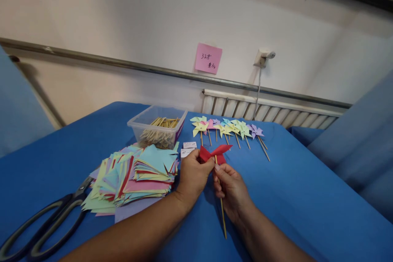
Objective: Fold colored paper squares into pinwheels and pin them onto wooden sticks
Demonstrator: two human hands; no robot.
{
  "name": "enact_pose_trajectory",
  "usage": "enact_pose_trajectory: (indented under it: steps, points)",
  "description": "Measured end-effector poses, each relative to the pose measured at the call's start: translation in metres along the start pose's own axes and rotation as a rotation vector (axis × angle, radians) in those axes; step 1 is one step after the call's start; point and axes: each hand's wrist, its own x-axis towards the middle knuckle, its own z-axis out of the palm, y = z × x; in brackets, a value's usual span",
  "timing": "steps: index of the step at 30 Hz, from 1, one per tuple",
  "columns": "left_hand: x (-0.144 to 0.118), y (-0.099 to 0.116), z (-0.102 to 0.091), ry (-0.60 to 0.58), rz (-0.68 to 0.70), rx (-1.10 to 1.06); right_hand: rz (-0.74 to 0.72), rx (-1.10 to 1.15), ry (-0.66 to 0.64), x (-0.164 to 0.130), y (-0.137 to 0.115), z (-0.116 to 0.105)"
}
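A red paper pinwheel [221,150] is up in front of me, its folded blades partly covered by my fingers. My left hand [194,172] is closed on the paper from the left side. A thin wooden stick [223,217] runs down from the back of the pinwheel, its lower end hanging above the cloth. My right hand [231,188] pinches this stick near its top, just under the paper. Both hands almost touch each other. Whatever fastens paper and stick is hidden by the fingers.
Left of my hands lies a pile of coloured paper sheets [147,186] beside large scissors [61,217]. Behind it stands a clear plastic box [138,127] of sticks. Small white boxes [189,145] and several finished pinwheels [242,129] lie on the blue tablecloth [294,180].
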Motion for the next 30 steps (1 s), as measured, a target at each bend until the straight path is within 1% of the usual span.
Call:
enact_pose_trajectory:
  steps: [4, 13, 19, 24, 30]
  points:
    - [0.000, -0.001, 0.000, 0.001, 0.005, -0.007, 0.003, 0.009, -0.008, 0.000, -0.001, 0.001]
    - [-0.006, 0.009, -0.002, -0.011, 0.024, -0.019, 0.000, 0.057, -0.058, 0.001, -0.001, -0.003]
    - [-0.006, 0.010, -0.003, -0.013, 0.030, -0.003, 0.025, 0.069, -0.093, 0.000, -0.003, -0.003]
    - [-0.006, 0.011, -0.002, -0.019, 0.023, -0.040, 0.045, 0.075, -0.076, 0.001, -0.004, -0.002]
    - [-0.007, 0.013, -0.001, -0.038, 0.021, -0.103, 0.035, 0.075, -0.068, 0.002, -0.004, -0.003]
